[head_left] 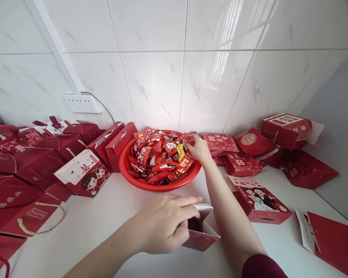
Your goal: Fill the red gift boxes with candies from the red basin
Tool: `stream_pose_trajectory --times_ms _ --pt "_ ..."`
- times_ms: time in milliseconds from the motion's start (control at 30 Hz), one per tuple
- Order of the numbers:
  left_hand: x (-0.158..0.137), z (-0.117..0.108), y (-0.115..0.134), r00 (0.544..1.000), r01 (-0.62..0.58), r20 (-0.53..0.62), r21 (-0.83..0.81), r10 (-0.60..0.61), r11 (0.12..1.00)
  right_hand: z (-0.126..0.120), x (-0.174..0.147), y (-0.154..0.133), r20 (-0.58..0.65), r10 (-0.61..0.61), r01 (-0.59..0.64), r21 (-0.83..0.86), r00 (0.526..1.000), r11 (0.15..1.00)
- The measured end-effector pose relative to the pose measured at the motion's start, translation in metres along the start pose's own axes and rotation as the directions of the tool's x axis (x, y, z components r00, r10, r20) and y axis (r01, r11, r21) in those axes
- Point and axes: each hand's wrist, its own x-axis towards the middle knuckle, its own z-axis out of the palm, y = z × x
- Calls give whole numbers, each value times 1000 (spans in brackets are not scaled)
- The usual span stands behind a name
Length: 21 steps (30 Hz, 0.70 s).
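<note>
Hands (165,224), two; red basin (159,188), one

The head camera looks forward and down.

Candy wrappers (159,148) are red with white and gold print, one wrapper (180,151) yellow; the plastic basin (159,188) is orange-red, the wall tiles (153,77) grey-veined white.

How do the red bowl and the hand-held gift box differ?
Shape: the red bowl is round; the gift box is angular. Size: the bowl is clearly wider than the box. State: the bowl rests on the table, heaped with wrapped sweets; the box is gripped by the left hand, which partly hides its inside. Both are red outside and open at the top.
</note>
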Motion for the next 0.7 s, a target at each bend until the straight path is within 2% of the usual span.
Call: stream_pose_trajectory --times_ms 267,367,433,467,533,600,700 --pt "4 0 -6 1000 2 23 -72 -1 997 -19 5 5 -114 -10 34 205 993 978" --pt "4 -1 -5 999 12 38 -67 -10 998 -16 2 -3 -266 23 33 204 964 978" --pt "4 -1 -5 999 19 45 -62 -16 998 -11 -1 -12 -337 -13 70 159 941 985" --pt "4 0 -5 999 22 50 -58 -19 998 -8 -3 -17 -296 -61 104 133 953 986" --pt "3 0 -5 998 28 53 -49 -25 998 -2 -5 -26 -99 -164 174 98 981 980" --pt "3 0 -5 998 32 49 -40 -30 999 2 -6 -29 58 -192 188 72 980 980" --pt "3 -1 -5 999 27 49 -42 -25 999 3 -5 -19 78 -111 114 -31 991 993"
